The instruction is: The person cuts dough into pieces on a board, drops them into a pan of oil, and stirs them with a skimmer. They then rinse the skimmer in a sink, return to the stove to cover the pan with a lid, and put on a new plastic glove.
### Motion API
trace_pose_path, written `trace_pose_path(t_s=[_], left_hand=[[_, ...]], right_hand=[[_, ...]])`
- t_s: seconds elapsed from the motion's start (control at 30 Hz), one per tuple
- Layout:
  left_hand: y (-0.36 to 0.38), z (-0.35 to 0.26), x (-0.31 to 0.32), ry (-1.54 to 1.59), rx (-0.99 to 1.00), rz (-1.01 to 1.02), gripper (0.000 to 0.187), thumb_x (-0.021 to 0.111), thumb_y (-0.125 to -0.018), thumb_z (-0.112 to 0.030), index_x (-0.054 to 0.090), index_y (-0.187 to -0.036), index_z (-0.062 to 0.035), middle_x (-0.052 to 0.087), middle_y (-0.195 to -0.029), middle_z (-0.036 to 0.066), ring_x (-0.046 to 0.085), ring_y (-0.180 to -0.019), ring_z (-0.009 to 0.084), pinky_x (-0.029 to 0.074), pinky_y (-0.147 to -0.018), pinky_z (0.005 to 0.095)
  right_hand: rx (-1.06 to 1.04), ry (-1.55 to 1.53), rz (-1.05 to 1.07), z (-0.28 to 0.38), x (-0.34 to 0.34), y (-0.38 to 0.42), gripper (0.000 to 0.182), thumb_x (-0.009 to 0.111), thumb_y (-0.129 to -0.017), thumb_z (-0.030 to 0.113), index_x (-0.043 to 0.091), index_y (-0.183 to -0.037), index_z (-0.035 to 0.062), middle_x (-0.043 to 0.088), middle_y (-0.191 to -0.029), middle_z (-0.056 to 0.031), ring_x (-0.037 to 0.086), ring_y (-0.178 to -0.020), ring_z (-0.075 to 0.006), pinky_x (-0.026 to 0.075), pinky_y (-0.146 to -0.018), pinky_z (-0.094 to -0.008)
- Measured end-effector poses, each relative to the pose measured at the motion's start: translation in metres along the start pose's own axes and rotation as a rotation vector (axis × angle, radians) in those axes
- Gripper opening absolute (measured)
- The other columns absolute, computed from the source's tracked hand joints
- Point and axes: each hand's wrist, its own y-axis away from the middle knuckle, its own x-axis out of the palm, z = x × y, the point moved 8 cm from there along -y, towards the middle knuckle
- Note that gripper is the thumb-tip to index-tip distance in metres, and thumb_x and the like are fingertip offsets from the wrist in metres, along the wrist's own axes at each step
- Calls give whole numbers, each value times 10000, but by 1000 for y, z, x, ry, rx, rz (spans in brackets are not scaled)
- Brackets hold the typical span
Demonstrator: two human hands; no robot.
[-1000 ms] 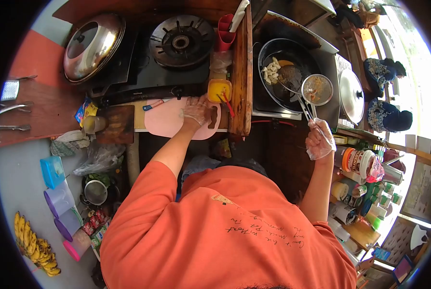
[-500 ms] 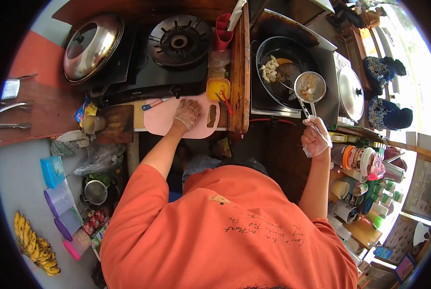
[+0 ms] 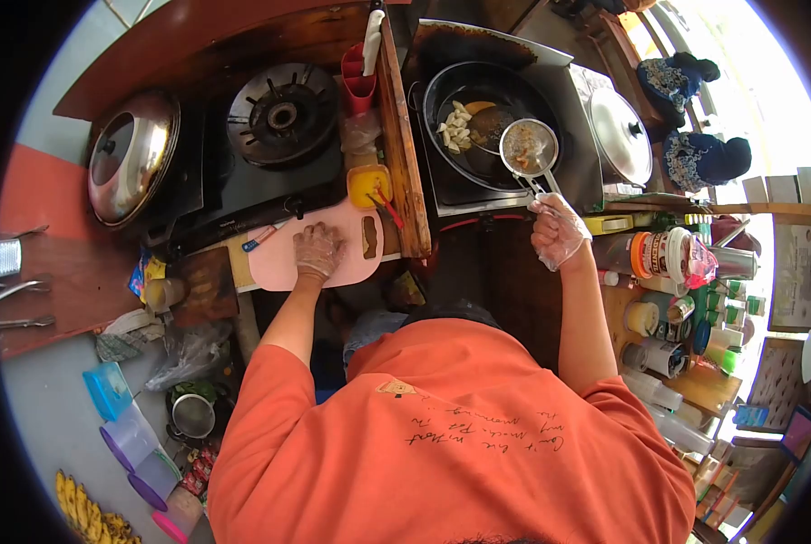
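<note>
My right hand, in a clear plastic glove, is wrapped round the handles of a wire strainer. The strainer holds brownish bits and hangs above the right side of a black wok. Pale chunks of food lie at the left in the wok, beside brownish oil. My left hand, also gloved, rests palm down on a pink cutting board with its fingers stretched out. A knife with a blue and red handle lies at the board's upper left edge.
An orange tub with red-handled utensils stands behind the board. A wooden partition separates the wok from the gas burner. Lidded pans stand on the left; a silver lid is right of the wok. Two people sit at far right.
The camera view has shifted, so the stove and wok appear further left. My right hand still holds the strainer over the wok; my left hand stays on the board.
</note>
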Motion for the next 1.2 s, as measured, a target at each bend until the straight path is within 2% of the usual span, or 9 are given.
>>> trace_pose_path(t_s=[0.23,0.33,0.5,0.63,0.83,0.9,0.97,1.03,1.2], left_hand=[[2,0,27,-13,51,6,263,549,-871,-392,636,-1043,-213,631,-1087,3,603,-1018,224,508,-761,442],[-2,2,52,-60,154,30,265,550,-863,-330,628,-1104,-252,630,-1128,-26,600,-1069,198,517,-736,431],[9,-2,38,48,483,-243,399,536,-831,-142,605,-1214,-231,627,-1121,7,630,-1062,190,533,-676,425],[0,-3,14,-33,439,-160,418,561,-806,-128,600,-1212,-221,633,-1098,-2,645,-1020,159,520,-642,387],[-16,-2,-68,61,301,-458,169,693,-843,-252,679,-966,-137,686,-845,62,693,-745,234,526,-544,355],[-13,13,-115,444,181,-752,161,728,-848,-243,691,-907,-97,684,-814,113,687,-734,282,544,-599,391],[-19,18,-136,578,121,-786,200,761,-840,-249,697,-866,-61,675,-756,151,673,-679,308,533,-613,393],[-26,50,-129,745,-274,-862,234,767,-837,-277,702,-831,-53,669,-720,156,654,-625,314,519,-610,381],[-55,88,-68,1315,-551,-718,298,758,-869,-285,689,-845,4,617,-627,21,556,-542,98,448,-520,278]], right_hand=[[30,8,40,-11,3,-15,248,620,-917,243,605,-782,36,319,-430,64,276,-338,-70,258,-355,-233],[36,30,34,-9,7,-17,262,596,-931,244,600,-770,38,315,-419,67,278,-333,-68,263,-350,-233],[19,50,37,-11,9,-16,202,641,-886,204,619,-768,42,331,-447,63,280,-345,-68,255,-354,-229],[30,55,29,-10,10,-15,199,648,-885,203,624,-785,32,339,-453,62,285,-348,-68,257,-355,-227],[26,58,37,-10,15,-18,252,592,-935,243,585,-780,45,297,-423,72,263,-328,-65,255,-346,-231],[30,60,21,-9,16,-16,251,594,-932,241,585,-780,42,298,-425,71,265,-329,-66,257,-346,-233],[49,46,40,-10,15,-22,247,600,-927,238,592,-784,37,302,-428,70,270,-333,-67,258,-350,-233],[25,60,34,-9,14,-23,243,607,-923,238,601,-790,35,306,-429,69,277,-338,-67,263,-355,-231],[14,41,37,-9,16,-21,210,667,-877,220,611,-775,45,341,-463,60,281,-349,-63,258,-342,-219]])
